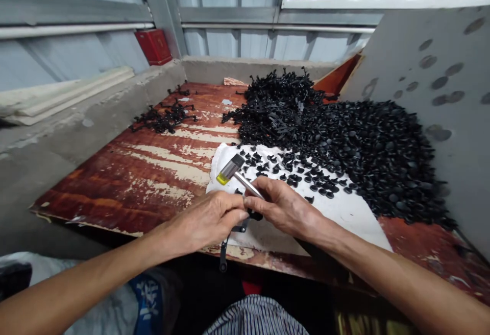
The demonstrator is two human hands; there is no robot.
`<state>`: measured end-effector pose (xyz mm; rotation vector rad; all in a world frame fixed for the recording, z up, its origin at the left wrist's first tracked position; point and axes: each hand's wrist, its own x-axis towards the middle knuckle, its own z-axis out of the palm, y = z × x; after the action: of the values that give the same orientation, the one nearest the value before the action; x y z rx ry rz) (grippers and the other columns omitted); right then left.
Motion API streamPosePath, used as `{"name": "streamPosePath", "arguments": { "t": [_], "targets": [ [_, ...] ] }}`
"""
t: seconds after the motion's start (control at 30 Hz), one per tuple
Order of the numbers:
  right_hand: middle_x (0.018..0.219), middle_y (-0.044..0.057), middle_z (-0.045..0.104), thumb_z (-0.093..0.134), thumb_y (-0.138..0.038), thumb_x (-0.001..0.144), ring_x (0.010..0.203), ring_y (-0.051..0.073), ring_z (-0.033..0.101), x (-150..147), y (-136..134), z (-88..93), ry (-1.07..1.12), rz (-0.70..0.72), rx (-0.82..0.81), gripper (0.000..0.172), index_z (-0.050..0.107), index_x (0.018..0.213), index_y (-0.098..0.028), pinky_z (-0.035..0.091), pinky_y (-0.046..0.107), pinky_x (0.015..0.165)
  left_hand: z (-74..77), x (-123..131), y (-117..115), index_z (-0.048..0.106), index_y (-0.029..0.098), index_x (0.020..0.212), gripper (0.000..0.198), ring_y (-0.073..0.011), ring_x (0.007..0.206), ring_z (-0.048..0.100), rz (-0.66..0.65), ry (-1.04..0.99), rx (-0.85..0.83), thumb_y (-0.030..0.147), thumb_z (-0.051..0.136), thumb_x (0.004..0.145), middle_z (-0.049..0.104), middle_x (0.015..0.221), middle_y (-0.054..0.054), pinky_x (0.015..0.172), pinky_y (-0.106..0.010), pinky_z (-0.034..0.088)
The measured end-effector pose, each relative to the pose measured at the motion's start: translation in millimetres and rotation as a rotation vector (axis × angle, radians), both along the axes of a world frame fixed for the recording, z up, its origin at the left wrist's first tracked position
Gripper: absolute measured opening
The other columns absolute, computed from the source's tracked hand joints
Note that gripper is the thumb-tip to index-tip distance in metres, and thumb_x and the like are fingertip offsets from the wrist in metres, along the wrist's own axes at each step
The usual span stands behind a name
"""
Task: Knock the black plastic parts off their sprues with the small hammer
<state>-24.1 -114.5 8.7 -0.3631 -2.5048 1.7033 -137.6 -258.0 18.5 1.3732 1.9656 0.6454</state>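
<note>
- Black moulded plastic clip (254, 215) is held between the two hands, just inside the near edge of the desk (115, 197), with a flat black runner (224, 253) hanging from it toward the person; part of it is hidden by the fingers.
- Left hand (206, 220): its fingers (235, 216) are curled together, and the clip is pressed by their tips from the left.
- Right hand (285, 207): its fingers (254, 192) are clamped around the steel shaft of a small hammer (229, 169), and the clip is nearly touched from above.
- Hammer's long axis is angled up and left from the right hand, so that its grey, yellow-tipped head is carried over a white sheet (344, 217).
- Loose round-headed black clips (291, 176) are scattered on that sheet.
- Larger heap of black clips (375, 156) is banked toward the desk's far right corner, against a grey panel (432, 69).
- Tangled black runners (164, 118) are left near the far left corner.
</note>
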Motion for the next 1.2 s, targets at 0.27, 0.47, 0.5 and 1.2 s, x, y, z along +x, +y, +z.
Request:
{"name": "streamPosePath", "arguments": {
  "t": [0.27, 0.47, 0.5, 1.2],
  "targets": [
    [0.051, -0.011, 0.037, 0.051, -0.030, 0.084, 0.035, 0.006, 0.028, -2, -2, -4.0, -0.010, -0.163, -0.243, 0.012, 0.044, 0.078, -0.023, 0.025, 0.020, 0.036, -8.2, -5, -21, 0.056, 0.018, 0.101, 0.042, -0.0182, 0.086, 0.060, 0.681, -0.364, 0.265, 0.045, 0.070, 0.072, 0.063, 0.093, -0.004, 0.071, -0.028, 0.047],
    [0.048, -0.012, 0.036, 0.051, -0.032, 0.083, 0.034, 0.006, 0.029, -4, -10, -4.1, 0.012, -0.172, -0.268, 0.013, 0.044, 0.077, -0.023, 0.025, 0.020, 0.037, -6.7, 0, -15, 0.061, 0.013, 0.082, 0.037, -0.0173, 0.067, 0.065, 0.709, -1.024, 0.095, 0.035, 0.082, 0.061, 0.067, 0.084, -0.006, 0.053, -0.027, 0.052],
    [0.049, -0.012, 0.036, 0.051, -0.031, 0.083, 0.035, 0.006, 0.029, -4, -11, -5.0, 0.016, -0.160, -0.258, 0.013, 0.044, 0.076, -0.023, 0.025, 0.021, 0.037, -7.4, 0, -12, 0.062, 0.013, 0.080, 0.034, -0.0157, 0.062, 0.064, 0.697, -1.029, 0.104, 0.032, 0.083, 0.061, 0.067, 0.081, -0.006, 0.049, -0.025, 0.050],
    [0.081, 0.006, 0.065, 0.045, -0.005, 0.082, 0.063, 0.017, 0.057, 17, 11, -18.9, 0.018, 0.100, 0.719, 0.031, 0.058, 0.104, -0.022, 0.041, 0.029, 0.056, -13.5, -34, -17, 0.056, 0.012, 0.068, 0.025, -0.0001, 0.035, 0.034, 0.796, -1.003, 0.044, 0.018, 0.079, 0.061, 0.055, 0.058, 0.003, 0.030, -0.012, 0.019]
  ]
}}
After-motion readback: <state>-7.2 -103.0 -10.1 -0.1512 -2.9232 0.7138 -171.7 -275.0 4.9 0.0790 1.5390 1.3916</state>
